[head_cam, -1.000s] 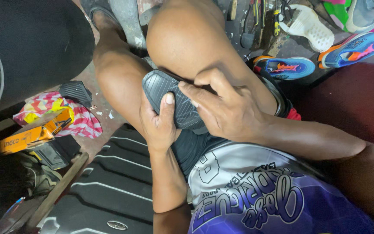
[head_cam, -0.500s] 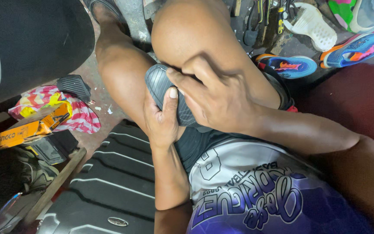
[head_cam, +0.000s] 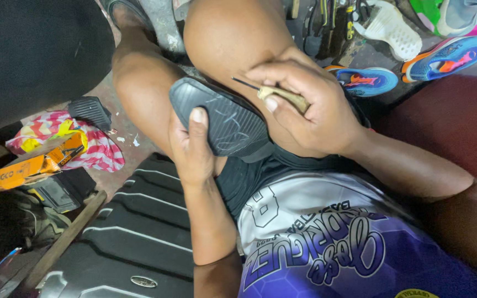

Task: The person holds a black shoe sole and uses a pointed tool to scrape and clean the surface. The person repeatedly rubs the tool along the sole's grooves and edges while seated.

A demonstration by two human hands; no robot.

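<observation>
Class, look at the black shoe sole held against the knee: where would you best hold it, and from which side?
Grip the black shoe sole along its long lower edge, coming from below, as the left hand does. Its flat face tilts upward, leaving the top free for the awl in the right hand.

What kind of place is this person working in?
Probably a small shoe-repair spot on the floor. The left hand holds a black shoe sole, the right hand grips an awl, and loose blue soles lie nearby.

The left hand (head_cam: 189, 152) steadies a black shoe sole (head_cam: 219, 118) on the knee; the right hand (head_cam: 310, 105) clasps a wooden-handled awl (head_cam: 274, 95).
</observation>
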